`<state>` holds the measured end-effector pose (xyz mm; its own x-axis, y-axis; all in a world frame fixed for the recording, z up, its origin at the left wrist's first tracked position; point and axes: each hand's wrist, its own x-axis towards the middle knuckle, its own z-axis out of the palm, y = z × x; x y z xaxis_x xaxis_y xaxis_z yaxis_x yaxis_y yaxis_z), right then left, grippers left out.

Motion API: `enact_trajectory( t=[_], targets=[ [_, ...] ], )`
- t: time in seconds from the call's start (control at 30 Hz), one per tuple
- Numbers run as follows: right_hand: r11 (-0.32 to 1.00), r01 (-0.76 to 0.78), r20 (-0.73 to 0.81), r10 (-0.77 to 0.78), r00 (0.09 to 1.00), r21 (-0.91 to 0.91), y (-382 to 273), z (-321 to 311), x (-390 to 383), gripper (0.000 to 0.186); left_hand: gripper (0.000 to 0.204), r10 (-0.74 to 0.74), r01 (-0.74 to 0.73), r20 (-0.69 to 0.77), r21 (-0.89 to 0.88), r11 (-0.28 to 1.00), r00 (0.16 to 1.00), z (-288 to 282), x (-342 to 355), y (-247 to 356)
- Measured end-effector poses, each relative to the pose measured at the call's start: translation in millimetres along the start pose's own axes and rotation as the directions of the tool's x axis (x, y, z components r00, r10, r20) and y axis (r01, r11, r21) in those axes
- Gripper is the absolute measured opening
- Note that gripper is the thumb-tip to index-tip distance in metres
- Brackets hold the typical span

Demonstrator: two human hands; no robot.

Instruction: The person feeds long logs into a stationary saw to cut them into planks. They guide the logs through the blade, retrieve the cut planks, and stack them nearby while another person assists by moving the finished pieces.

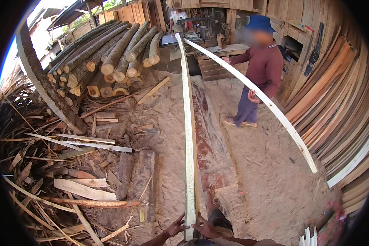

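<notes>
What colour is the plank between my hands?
The plank is mostly pale cream, clearest in the head view.

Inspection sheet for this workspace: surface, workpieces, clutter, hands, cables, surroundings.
Surface: brown, uneven ground.
Job's things: long pale board, extending away from the wearer.
Clutter: wood offcuts scattered at left.
Hands: left hand and right hand at the board's near end, one each side; grip unclear.
Cables: nothing seen.
Surroundings: log stack far left; co-worker in blue hat holding second pale board; planks leaning at right.
</notes>
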<state>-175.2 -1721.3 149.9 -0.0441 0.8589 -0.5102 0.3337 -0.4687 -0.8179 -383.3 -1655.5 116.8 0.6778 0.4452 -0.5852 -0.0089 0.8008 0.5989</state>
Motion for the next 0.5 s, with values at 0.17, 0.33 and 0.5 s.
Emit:
enact_trajectory(
  t=[0.17,0.33,0.5],
  targets=[
    [0.977,-0.075,0.058,0.064,0.996,0.200,-56.2,-101.1,121.1,0.091,0.089,0.055,-0.054,-0.109,0.014,0.998,0.992,-1.6,89.2,90.7],
    [0.931,-0.102,0.113,0.066,0.991,0.350,-153.4,-204.3,264.9,0.080,0.067,0.217,-0.178,-0.383,0.134,0.975,0.898,41.6,175.3,254.8],
    [0.886,-0.085,0.229,-0.025,0.973,0.456,-231.4,-304.0,454.8,0.084,0.058,0.285,-0.259,-0.524,0.126,0.958,0.803,-16.7,315.8,415.2]
  ],
)
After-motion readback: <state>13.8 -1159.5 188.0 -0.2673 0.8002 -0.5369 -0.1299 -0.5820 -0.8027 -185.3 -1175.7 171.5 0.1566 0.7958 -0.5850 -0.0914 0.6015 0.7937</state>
